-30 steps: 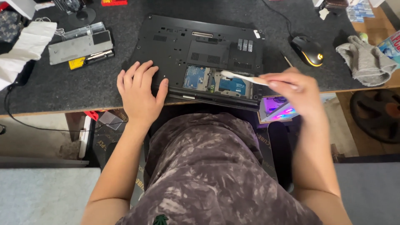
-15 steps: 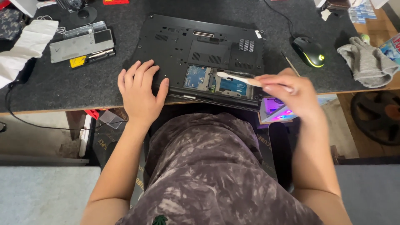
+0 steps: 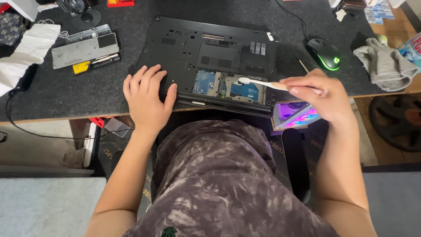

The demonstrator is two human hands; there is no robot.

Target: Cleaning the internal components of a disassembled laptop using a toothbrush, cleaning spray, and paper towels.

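The left hand [image 3: 147, 98] lies spread flat on the upturned black laptop [image 3: 210, 57], and the right hand [image 3: 324, 98] pinches a white brush [image 3: 263, 83] over its open bay. Beyond the left hand lies a grey panel [image 3: 85, 46] with a yellow label [image 3: 81, 68]; a blue-and-white packet [image 3: 410, 48] sits beyond the right

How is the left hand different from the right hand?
The left hand lies flat with spread fingers on the upturned black laptop; the right hand is curled, pinching a white toothbrush above the laptop's open bay. The left holds nothing. Both are bare.
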